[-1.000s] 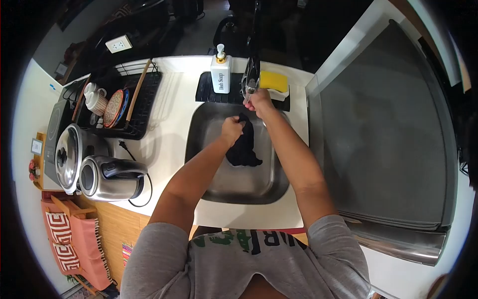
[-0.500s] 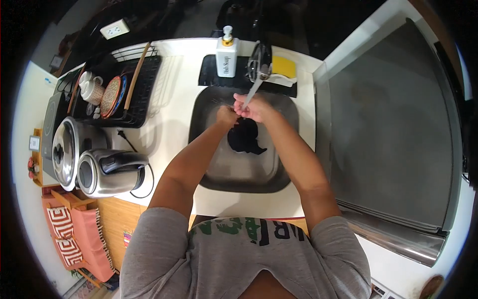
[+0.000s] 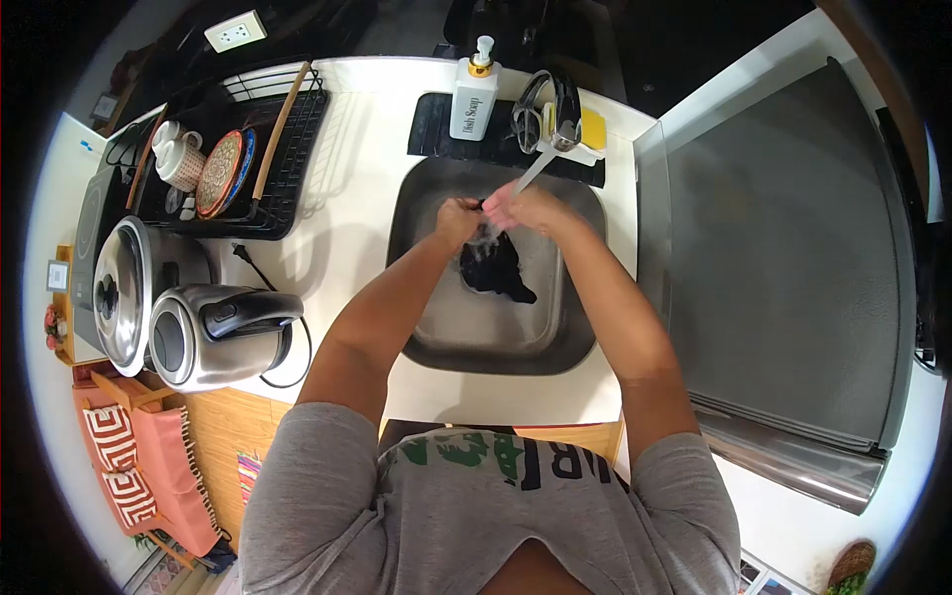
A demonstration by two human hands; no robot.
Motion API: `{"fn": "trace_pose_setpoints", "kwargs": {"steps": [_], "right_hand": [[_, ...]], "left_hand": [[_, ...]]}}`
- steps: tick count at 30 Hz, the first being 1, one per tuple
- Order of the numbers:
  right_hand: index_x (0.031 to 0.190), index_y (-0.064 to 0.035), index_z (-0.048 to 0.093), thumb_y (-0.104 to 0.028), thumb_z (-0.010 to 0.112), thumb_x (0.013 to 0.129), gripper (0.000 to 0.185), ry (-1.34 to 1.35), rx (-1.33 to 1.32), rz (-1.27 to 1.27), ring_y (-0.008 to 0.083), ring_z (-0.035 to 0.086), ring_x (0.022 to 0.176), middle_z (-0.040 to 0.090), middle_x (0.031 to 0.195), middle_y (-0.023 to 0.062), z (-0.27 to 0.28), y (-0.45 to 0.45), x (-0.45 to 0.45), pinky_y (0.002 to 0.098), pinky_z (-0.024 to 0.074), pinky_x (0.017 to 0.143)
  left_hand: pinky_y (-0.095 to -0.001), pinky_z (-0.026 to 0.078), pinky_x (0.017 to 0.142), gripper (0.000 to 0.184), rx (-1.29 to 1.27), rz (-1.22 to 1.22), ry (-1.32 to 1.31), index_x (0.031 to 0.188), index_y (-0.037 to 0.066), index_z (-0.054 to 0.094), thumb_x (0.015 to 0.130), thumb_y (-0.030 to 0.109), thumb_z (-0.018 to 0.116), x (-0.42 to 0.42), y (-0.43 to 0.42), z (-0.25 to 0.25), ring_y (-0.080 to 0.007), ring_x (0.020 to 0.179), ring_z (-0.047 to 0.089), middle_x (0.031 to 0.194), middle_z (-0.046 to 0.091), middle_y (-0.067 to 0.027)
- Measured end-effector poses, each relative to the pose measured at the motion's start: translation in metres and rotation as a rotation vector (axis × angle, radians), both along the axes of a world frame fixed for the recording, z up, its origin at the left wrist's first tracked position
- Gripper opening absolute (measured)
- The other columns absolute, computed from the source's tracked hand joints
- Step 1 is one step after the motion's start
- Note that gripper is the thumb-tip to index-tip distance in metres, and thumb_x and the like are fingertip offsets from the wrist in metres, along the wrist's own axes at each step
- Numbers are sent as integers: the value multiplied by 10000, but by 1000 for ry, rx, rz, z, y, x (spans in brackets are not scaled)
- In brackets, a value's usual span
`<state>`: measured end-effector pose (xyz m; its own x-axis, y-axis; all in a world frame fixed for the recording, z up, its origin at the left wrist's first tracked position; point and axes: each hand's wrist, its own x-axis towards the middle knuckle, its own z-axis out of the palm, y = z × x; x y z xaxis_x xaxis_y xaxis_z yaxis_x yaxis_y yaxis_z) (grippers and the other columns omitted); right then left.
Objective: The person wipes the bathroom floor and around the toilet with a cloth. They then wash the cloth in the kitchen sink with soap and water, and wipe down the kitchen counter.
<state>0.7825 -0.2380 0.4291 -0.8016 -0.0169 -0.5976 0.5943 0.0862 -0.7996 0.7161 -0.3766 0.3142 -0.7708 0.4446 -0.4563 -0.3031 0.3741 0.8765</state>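
Observation:
A wet black cloth (image 3: pixel 496 270) hangs from my hands down onto the bottom of the grey sink (image 3: pixel 436 349). My left hand (image 3: pixel 458 222) is closed on the cloth's upper edge. Close beside it, my right hand (image 3: pixel 521 208) has its fingers curled at the same edge, with some fingertips hidden. A stream of water (image 3: pixel 534 173) runs from the faucet (image 3: pixel 567 127) onto my right hand and splashes over the cloth.
Behind the sink stand a dish soap bottle (image 3: pixel 474 99) and a yellow sponge (image 3: pixel 592 130) in a white holder. To the left are a black dish rack (image 3: pixel 288 164) with cups and plates, a steel kettle (image 3: pixel 233 337) and a lidded steel pot (image 3: pixel 129 288). A grey refrigerator (image 3: pixel 783 258) flanks the right side.
The view has shifted slightly. My hands are a little farther apart, with a strip of black cloth showing between them. Water now splashes over the cloth, which hangs longer and more stretched.

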Motion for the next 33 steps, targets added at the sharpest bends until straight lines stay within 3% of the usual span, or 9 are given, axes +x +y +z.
{"fn": "trace_pose_setpoints", "kwargs": {"steps": [3,5,8,11,15,18,24,26,33], "right_hand": [[1058,-14,615,-14,572,733,327,81,401,39,174,617,872,644,978,103,-8,1,4,312,511,789],[1110,-33,592,0,557,708,405,486,637,-100,163,600,884,626,964,71,-58,9,-2,301,484,779],[1115,-28,583,-40,588,708,408,294,149,-35,163,590,891,609,942,48,-22,-4,9,290,455,792],[1109,-17,583,-111,632,718,405,325,13,-78,155,580,866,604,907,45,-26,-3,13,283,443,808],[1092,-7,593,-181,665,728,409,225,67,-92,148,576,864,603,878,52,-27,5,22,276,425,828],[836,20,650,-225,676,683,290,231,342,34,177,546,765,585,771,64,20,-8,33,278,426,724],[933,17,647,-203,673,724,305,334,147,55,196,575,915,625,956,105,-17,-8,39,283,439,804],[1094,-72,626,-114,642,783,314,458,220,211,148,543,1006,631,1073,32,-26,-7,40,279,405,898],[1154,-49,590,-142,694,750,427,349,427,203,171,553,1025,626,1107,62,-86,5,40,306,412,922]], "left_hand": [[-324,503,776,286,59,-53,80,992,26,690,716,98,676,3,4,12,-235,860,673,924,686,-171],[-287,489,698,273,50,-128,190,994,13,684,725,28,640,5,2,38,-178,767,634,878,679,-119],[-242,460,614,317,28,-228,344,1020,3,675,726,-64,577,12,-10,80,-112,672,581,840,666,-49],[-230,437,606,389,124,-238,356,1052,9,673,708,-100,528,12,-21,93,-92,670,550,847,651,-19],[-260,471,716,394,336,-144,205,1027,39,694,717,-84,485,21,-32,129,-151,733,617,825,684,-85],[-199,410,635,438,276,-245,226,1070,10,673,725,-136,445,27,-42,157,-71,705,515,887,636,-32],[-198,439,745,433,410,-171,149,1081,-8,662,746,-128,414,36,-60,226,-85,787,558,952,652,-65],[-198,444,777,440,440,-191,187,1084,-11,659,742,-137,410,44,-63,249,-91,823,572,973,655,-76],[-197,444,802,480,647,-115,230,1133,-26,626,734,-166,399,52,-76,273,-85,838,579,970,658,-73]]}}
